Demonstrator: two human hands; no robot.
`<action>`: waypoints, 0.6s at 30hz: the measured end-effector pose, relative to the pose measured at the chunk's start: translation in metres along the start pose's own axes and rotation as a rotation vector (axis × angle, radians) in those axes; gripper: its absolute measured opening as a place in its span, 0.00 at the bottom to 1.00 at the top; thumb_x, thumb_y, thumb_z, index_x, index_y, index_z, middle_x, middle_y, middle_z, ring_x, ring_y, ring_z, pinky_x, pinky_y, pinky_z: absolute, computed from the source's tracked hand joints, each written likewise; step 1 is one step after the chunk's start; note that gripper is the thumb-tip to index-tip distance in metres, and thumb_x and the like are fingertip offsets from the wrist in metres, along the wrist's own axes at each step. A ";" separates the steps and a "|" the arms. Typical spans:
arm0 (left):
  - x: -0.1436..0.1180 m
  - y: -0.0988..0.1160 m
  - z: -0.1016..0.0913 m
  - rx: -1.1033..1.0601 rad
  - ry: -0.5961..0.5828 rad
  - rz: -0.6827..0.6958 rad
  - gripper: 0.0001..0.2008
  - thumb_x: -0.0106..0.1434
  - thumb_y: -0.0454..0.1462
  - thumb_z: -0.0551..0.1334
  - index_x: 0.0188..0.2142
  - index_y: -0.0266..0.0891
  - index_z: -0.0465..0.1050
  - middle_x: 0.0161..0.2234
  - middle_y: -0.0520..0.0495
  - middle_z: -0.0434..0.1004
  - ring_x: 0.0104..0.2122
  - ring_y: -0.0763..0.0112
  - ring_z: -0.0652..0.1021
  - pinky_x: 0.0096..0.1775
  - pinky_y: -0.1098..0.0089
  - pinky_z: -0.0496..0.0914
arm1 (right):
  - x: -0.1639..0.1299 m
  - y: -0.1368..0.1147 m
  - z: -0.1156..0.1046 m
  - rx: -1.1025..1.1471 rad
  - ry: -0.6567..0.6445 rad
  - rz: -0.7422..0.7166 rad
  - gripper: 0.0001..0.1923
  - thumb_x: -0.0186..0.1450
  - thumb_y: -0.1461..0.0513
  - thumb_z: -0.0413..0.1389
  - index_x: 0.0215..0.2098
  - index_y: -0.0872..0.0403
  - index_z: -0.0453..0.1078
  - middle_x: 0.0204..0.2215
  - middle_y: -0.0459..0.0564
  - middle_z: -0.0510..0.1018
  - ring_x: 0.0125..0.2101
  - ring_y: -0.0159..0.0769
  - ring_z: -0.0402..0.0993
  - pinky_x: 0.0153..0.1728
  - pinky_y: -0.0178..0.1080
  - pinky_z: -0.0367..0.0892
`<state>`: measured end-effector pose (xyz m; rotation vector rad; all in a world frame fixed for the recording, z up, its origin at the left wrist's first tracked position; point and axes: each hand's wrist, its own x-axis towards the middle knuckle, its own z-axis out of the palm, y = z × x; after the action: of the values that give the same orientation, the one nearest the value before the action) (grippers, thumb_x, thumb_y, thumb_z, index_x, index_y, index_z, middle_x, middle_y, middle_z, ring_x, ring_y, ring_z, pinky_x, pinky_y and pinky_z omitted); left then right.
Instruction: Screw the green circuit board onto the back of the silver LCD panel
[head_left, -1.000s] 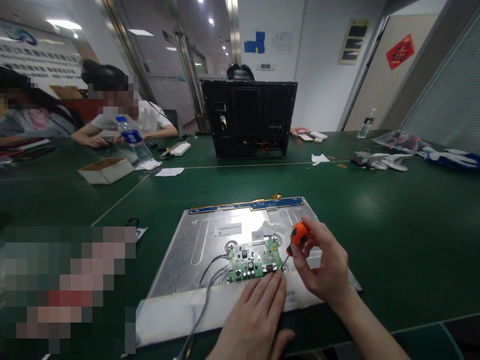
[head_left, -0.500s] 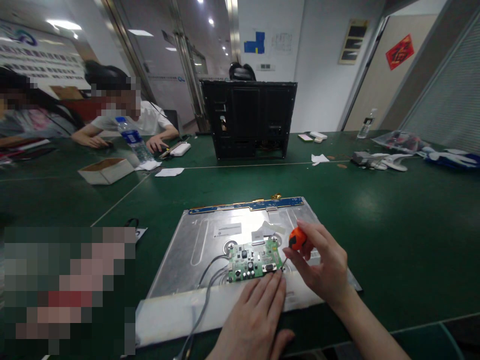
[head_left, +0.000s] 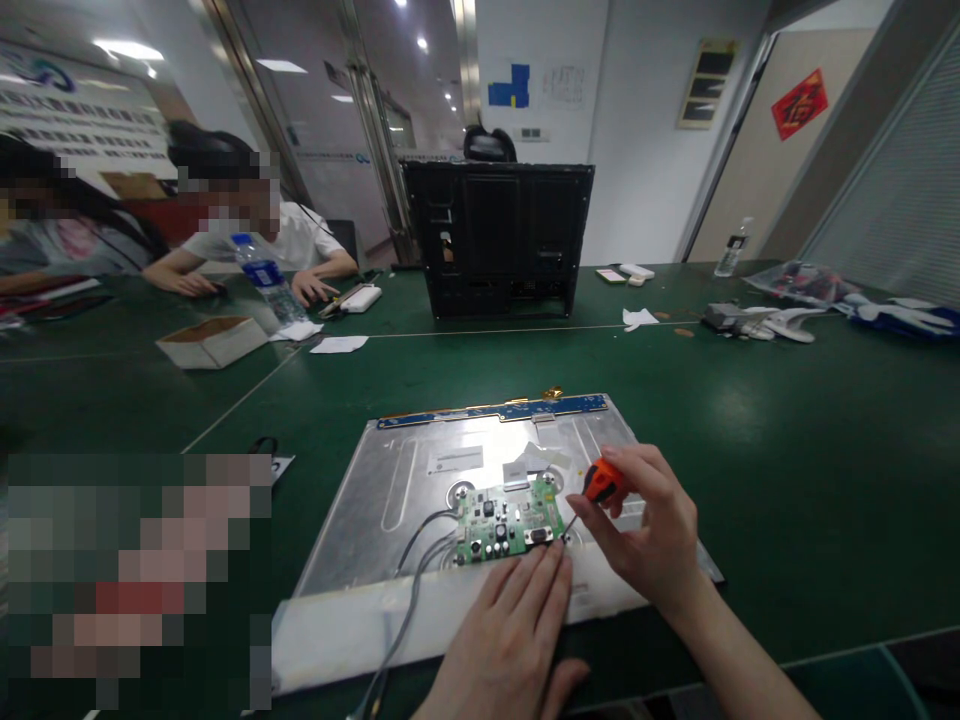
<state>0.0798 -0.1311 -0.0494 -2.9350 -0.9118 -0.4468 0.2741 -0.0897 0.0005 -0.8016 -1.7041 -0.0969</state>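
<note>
My right hand (head_left: 649,520) pinches the orange and black handle of a screwdriver (head_left: 601,481). Its thin shaft slants down to the lower right corner of a green circuit board (head_left: 504,522). Flat across the white strip (head_left: 352,625) lies my left hand (head_left: 517,625), fingers stretched out, their tips at the board's lower right edge by the screwdriver tip. The board sits on a silvery metal panel (head_left: 360,520), which lies on the table with a blue strip board (head_left: 495,410) along its far edge. Grey cables (head_left: 412,590) run from the board's left side toward me.
A black monitor casing (head_left: 506,240) stands upright behind the panel. To the left are an open carton (head_left: 214,342), a water bottle (head_left: 266,283) and two seated people. At right lie gloves (head_left: 780,322), a plastic bag (head_left: 799,283) and another bottle (head_left: 733,248).
The screwdriver handle has turned in my right fingers and leans a little more to the right. My left hand has stayed in place.
</note>
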 end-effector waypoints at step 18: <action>0.001 0.001 0.000 0.028 -0.023 0.003 0.31 0.67 0.44 0.60 0.63 0.29 0.58 0.63 0.33 0.64 0.58 0.52 0.70 0.54 0.57 0.67 | 0.001 -0.002 0.000 -0.005 -0.027 -0.022 0.26 0.65 0.67 0.59 0.60 0.50 0.61 0.35 0.48 0.74 0.24 0.28 0.67 0.19 0.30 0.67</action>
<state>0.0814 -0.1313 -0.0491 -2.9215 -0.9086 -0.3981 0.2734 -0.0909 0.0018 -0.7915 -1.7389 -0.1063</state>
